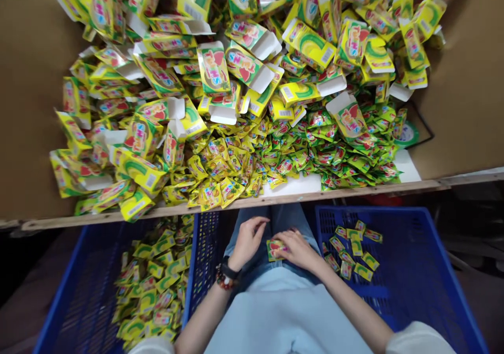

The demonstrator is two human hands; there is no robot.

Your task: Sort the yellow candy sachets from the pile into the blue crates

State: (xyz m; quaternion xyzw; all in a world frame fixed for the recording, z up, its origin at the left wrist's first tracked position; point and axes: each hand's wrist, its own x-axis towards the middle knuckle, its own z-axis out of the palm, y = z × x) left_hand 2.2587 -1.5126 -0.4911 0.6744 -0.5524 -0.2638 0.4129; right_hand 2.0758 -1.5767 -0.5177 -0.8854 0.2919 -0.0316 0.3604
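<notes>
My right hand (299, 249) rests over my lap, its fingers closed on a small yellow and green candy box (272, 251) with a red fruit print. Just left of it, my left hand (248, 242) lies above my thigh with thumb and fingers apart, holding nothing that I can see. Beyond both hands, a heap of small candy boxes (214, 68), many with white end flaps standing up, covers the worktop. At its front edge lie a pile of yellow candy sachets (220, 159) and a pile of green candy sachets (354, 157).
A blue crate (74, 291) at my left holds many candy boxes. In another blue crate (417, 280) at my right lie several boxes. The worktop's wooden edge (236, 204) runs above my knees. Cardboard walls (468, 81) flank the heap, and a tape roll (407, 135) sits at the right.
</notes>
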